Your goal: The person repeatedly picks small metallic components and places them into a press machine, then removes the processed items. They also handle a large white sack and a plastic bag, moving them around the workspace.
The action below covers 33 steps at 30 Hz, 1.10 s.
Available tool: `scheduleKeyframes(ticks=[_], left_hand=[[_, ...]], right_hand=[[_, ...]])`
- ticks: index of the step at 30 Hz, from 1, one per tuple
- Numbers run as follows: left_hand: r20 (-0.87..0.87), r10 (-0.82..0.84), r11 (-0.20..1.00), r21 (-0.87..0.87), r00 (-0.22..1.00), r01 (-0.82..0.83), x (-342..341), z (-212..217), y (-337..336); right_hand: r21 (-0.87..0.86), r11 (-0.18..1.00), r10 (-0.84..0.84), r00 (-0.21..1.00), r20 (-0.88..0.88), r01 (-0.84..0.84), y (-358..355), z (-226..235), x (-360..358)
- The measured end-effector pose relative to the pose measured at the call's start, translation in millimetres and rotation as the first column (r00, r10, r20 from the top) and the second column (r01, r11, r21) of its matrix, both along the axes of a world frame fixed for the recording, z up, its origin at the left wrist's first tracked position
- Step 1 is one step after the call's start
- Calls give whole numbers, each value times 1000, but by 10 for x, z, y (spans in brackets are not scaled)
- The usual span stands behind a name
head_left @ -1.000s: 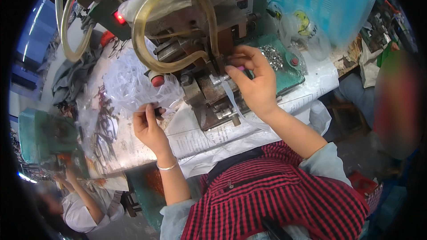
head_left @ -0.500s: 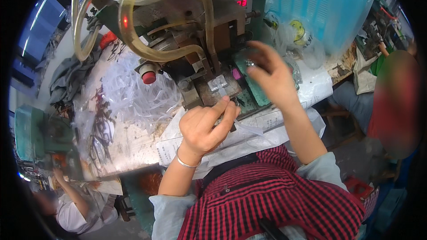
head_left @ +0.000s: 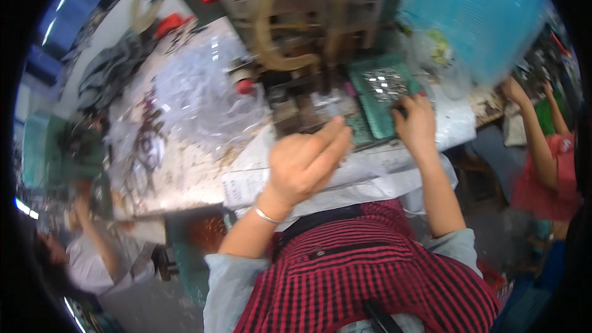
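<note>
Hands first: the left hand (head_left: 303,166) is raised over the desk (head_left: 185,179) edge, loosely curled, fingers together pointing up toward the machine, gripping nothing visible. It has climbed higher than half a second ago, and the view has swung and blurred. The right hand (head_left: 417,124) has dropped from the machine to the near corner of the shallow green plastic tray of small silvery parts (head_left: 382,95), fingers bent on its rim; whether it pinches a part, I cannot tell. The tray lies just right of the left hand. Behind stands the grey machine with yellowish hoses (head_left: 296,31), crinkled clear plastic bags (head_left: 191,98) to the left.
</note>
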<state>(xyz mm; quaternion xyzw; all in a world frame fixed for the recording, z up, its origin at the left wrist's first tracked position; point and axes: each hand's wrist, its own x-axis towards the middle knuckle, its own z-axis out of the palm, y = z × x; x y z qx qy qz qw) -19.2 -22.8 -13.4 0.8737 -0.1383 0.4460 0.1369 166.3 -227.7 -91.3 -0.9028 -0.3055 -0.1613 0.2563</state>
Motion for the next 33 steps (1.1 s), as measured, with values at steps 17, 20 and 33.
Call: scheduleKeyframes(ticks=[17,20,33], left_hand=[[-465,773,589,277,431,-759,-935,-960,1541],[-306,779,604,134,547,-786,-970,-986,1491],[-301,158,512,-789,940,-339,-236,-660,1057]], right_hand=[[436,899,64,975,-214,37,187,-19,-56],[342,938,-40,998,-51,55,-234,-98,-145],[651,661,433,898,77,-374,788,786,-372]])
